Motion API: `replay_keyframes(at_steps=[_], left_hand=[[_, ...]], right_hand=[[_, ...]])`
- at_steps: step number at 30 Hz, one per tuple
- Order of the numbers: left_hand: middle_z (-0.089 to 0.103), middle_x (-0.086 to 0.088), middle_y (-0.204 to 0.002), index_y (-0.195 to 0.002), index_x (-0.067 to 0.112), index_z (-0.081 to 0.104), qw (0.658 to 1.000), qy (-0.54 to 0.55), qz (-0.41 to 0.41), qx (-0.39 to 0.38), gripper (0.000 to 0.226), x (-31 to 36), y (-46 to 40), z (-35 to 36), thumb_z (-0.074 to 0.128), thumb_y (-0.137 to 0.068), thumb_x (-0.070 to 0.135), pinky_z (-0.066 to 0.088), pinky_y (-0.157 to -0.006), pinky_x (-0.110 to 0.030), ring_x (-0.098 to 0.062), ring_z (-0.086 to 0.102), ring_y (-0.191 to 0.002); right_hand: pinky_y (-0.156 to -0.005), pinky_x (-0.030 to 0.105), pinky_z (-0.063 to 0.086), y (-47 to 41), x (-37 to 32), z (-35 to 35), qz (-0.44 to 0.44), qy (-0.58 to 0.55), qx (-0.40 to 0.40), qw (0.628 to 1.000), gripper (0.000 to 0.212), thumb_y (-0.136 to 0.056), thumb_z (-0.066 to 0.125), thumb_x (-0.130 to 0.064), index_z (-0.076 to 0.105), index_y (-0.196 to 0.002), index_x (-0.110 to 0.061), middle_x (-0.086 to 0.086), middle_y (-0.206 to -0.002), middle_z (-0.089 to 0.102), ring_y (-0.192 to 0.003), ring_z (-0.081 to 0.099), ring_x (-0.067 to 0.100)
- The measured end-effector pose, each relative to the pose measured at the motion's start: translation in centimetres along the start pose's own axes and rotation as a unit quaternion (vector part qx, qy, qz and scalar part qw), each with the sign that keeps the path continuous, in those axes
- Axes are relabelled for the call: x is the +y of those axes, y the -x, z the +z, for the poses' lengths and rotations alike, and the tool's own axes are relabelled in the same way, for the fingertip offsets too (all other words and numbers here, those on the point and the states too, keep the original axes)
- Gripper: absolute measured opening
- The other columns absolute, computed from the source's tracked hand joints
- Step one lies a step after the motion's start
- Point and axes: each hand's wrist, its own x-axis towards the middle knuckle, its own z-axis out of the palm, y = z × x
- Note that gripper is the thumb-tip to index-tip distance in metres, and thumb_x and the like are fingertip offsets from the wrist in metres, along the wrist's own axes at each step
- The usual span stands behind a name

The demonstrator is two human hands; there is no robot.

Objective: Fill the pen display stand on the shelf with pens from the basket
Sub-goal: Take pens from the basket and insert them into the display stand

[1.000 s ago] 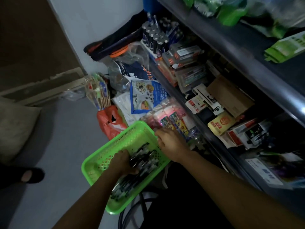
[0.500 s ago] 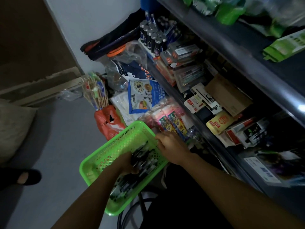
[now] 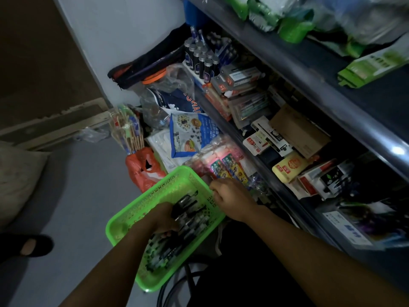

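Pens (image 3: 188,220) lie heaped in the green basket (image 3: 141,207); the left hand (image 3: 162,220) grips a bunch while the right hand (image 3: 230,196) clasps the rim. Gathering, I'd say (stand (image 3: 204,60) waits far along the shelf (image 3: 332,100)); next, lift them across upright.

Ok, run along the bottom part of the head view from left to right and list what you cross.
Black sandal → green basket → left hand gripping pens → right hand on the basket's rim → red-and-white box on the shelf.
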Motion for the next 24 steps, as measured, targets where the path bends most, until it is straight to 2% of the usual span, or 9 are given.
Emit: replay_keyframes(at_steps=[3, 6, 8, 10, 14, 17, 20, 22, 24], left_hand=[[0.064, -0.014, -0.058, -0.077, 0.001, 0.058, 1.0, 0.0, 0.026, 0.011, 0.004, 1.1, 0.5, -0.6, 0.056, -0.076, -0.002, 0.05, -0.045, -0.028, -0.022, 0.058, -0.042], [0.065, -0.016, -0.057, -0.074, 0.001, 0.061, 0.997, -0.012, 0.074, 0.024, 0.004, 2.7, 1.4, -1.4, 0.057, -0.074, -0.001, 0.049, -0.049, -0.03, -0.025, 0.059, -0.045], [0.061, -0.012, -0.057, -0.076, 0.004, 0.059, 0.994, 0.01, 0.109, 0.026, 0.005, 4.0, 2.3, -2.0, 0.06, -0.079, 0.001, 0.046, -0.047, -0.028, -0.022, 0.057, -0.044], [0.056, -0.007, -0.061, -0.08, 0.007, 0.052, 0.989, 0.049, 0.134, 0.036, 0.01, 5.7, 3.3, -2.7, 0.06, -0.084, 0.002, 0.045, -0.042, -0.024, -0.015, 0.053, -0.042], [0.055, -0.001, -0.058, -0.084, 0.018, 0.05, 0.975, 0.062, 0.208, 0.055, 0.016, 10.1, 5.1, -4.5, 0.061, -0.088, 0.006, 0.046, -0.044, -0.022, -0.011, 0.054, -0.043], [0.057, -0.005, -0.061, -0.087, 0.022, 0.051, 0.955, 0.07, 0.277, 0.081, 0.02, 14.7, 6.3, -5.4, 0.063, -0.087, 0.006, 0.045, -0.043, -0.018, -0.006, 0.053, -0.043], [0.053, -0.001, -0.055, -0.08, 0.015, 0.051, 0.936, 0.06, 0.33, 0.106, 0.017, 20.1, 7.4, -5.8, 0.065, -0.085, 0.006, 0.04, -0.042, -0.017, -0.002, 0.048, -0.039], [0.047, -0.002, -0.052, -0.078, 0.008, 0.051, 0.925, 0.054, 0.362, 0.099, 0.015, 24.2, 8.2, -5.8, 0.064, -0.085, 0.005, 0.038, -0.043, -0.02, -0.004, 0.046, -0.037], [0.047, 0.0, -0.051, -0.075, 0.01, 0.05, 0.911, 0.048, 0.397, 0.101, 0.018, 28.7, 9.3, -5.3, 0.064, -0.085, 0.004, 0.038, -0.04, -0.019, -0.004, 0.046, -0.036]], right_hand=[[-0.074, 0.035, 0.038, 0.2, 0.1, -0.6, 0.0, 0.005, 0.001, 1.0, 0.015, -0.092, 0.046, -0.013, 0.059, -0.097, -0.006, 0.01, -0.094, 0.061, -0.087, 0.056, 0.029], [-0.076, 0.035, 0.041, 0.4, 0.2, -1.9, 0.013, 0.012, 0.011, 1.0, 0.012, -0.094, 0.045, -0.014, 0.057, -0.096, -0.01, 0.009, -0.098, 0.063, -0.086, 0.053, 0.024], [-0.07, 0.03, 0.031, 0.9, 0.2, -3.1, 0.011, 0.025, 0.034, 0.999, 0.011, -0.095, 0.044, -0.012, 0.054, -0.091, -0.013, 0.011, -0.098, 0.064, -0.084, 0.052, 0.024], [-0.069, 0.027, 0.024, 1.4, 0.4, -4.7, 0.009, 0.031, 0.065, 0.997, 0.015, -0.094, 0.044, -0.01, 0.059, -0.094, -0.009, 0.014, -0.099, 0.064, -0.09, 0.056, 0.029], [-0.074, 0.032, 0.037, 2.5, 1.5, -8.6, 0.023, 0.042, 0.115, 0.992, 0.019, -0.095, 0.048, -0.014, 0.063, -0.106, -0.01, 0.011, -0.105, 0.066, -0.097, 0.059, 0.031], [-0.078, 0.037, 0.046, 4.2, 2.7, -12.9, 0.027, 0.083, 0.155, 0.984, 0.02, -0.095, 0.047, -0.017, 0.064, -0.102, -0.009, 0.012, -0.101, 0.067, -0.093, 0.06, 0.032], [-0.075, 0.044, 0.047, 7.2, 3.9, -18.1, 0.042, 0.112, 0.211, 0.97, 0.018, -0.092, 0.046, -0.017, 0.062, -0.092, -0.01, 0.011, -0.096, 0.066, -0.089, 0.059, 0.033], [-0.078, 0.041, 0.045, 9.5, 4.8, -21.5, 0.069, 0.14, 0.247, 0.956, 0.022, -0.091, 0.042, -0.023, 0.061, -0.093, -0.013, 0.008, -0.098, 0.066, -0.091, 0.059, 0.031], [-0.083, 0.038, 0.041, 12.2, 6.0, -24.8, 0.106, 0.167, 0.275, 0.941, 0.024, -0.094, 0.04, -0.026, 0.06, -0.099, -0.014, 0.006, -0.103, 0.065, -0.098, 0.057, 0.029]])
